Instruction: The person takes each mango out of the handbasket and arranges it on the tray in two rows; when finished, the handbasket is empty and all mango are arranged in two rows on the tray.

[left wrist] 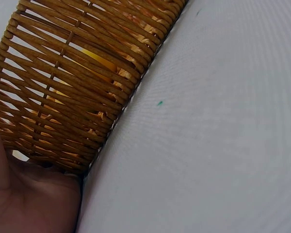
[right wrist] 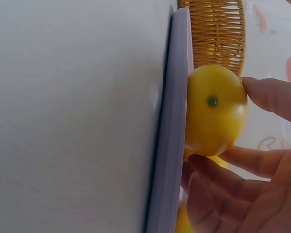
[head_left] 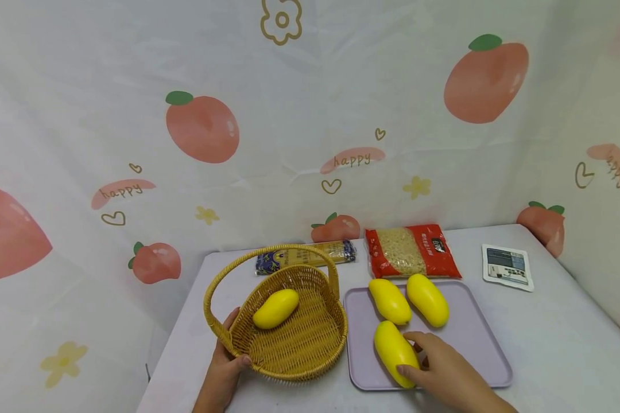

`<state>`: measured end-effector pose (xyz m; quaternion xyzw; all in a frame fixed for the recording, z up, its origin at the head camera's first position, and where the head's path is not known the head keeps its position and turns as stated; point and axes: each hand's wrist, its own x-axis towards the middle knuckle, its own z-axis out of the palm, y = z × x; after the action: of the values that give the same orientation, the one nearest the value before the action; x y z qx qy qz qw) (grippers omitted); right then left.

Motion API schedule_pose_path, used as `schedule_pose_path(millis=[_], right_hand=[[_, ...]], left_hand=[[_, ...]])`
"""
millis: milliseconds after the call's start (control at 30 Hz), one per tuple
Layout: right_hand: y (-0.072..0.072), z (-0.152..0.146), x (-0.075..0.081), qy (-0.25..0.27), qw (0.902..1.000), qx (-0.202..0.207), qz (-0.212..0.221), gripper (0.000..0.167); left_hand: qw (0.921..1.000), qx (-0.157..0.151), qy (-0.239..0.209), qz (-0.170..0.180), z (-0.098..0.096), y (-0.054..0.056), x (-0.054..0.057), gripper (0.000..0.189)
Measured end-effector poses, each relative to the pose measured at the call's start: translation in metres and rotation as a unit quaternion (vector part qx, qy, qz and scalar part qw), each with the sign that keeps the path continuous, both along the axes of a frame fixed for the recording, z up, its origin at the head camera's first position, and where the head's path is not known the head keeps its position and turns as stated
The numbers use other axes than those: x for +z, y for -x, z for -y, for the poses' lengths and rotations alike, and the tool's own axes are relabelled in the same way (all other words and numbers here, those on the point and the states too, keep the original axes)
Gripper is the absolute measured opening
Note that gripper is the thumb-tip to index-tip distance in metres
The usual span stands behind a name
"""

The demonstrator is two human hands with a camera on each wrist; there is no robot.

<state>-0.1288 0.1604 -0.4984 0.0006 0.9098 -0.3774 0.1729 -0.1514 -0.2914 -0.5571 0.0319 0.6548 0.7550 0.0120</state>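
Observation:
A wicker basket (head_left: 302,338) with a tall hoop handle stands on the table, and one yellow mango (head_left: 276,308) lies inside it. My left hand (head_left: 223,370) grips the basket's left side, thumb at the rim and fingers around the outer wall. On the lilac tray (head_left: 477,350) lie two mangoes side by side, one on the left (head_left: 390,301) and one on the right (head_left: 427,300). A nearer mango (head_left: 391,351) is pinched between the thumb and fingers of my right hand (head_left: 446,367). The right wrist view shows the green stem end of this mango (right wrist: 216,111), close over the tray's rim.
Behind the basket lies a blue-and-yellow packet (head_left: 322,252). A red bag with a see-through window (head_left: 413,251) rests behind the tray. To the right is a flat white pouch (head_left: 507,267). A fruit-patterned cloth (head_left: 268,189) hangs along the table's back.

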Motion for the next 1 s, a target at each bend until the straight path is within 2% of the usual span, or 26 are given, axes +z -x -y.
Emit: schedule_pose_path(millis=[333,733,1000], right_hand=[[0.002,-0.002,0.004,0.005,1.0000,-0.001,-0.001,0.070],[0.002,-0.005,0.004,0.010,0.9999,0.000,-0.005,0.069],[0.004,-0.013,0.013,0.010,0.9996,-0.007,-0.026,0.074]], left_hand=[[0.9999,0.009,0.005,0.013,0.001,0.000,-0.001,0.097],[1.0000,0.005,0.005,0.002,-0.001,-0.001,0.002,0.097],[1.0000,0.001,-0.001,0.001,-0.001,0.000,0.001,0.100]])
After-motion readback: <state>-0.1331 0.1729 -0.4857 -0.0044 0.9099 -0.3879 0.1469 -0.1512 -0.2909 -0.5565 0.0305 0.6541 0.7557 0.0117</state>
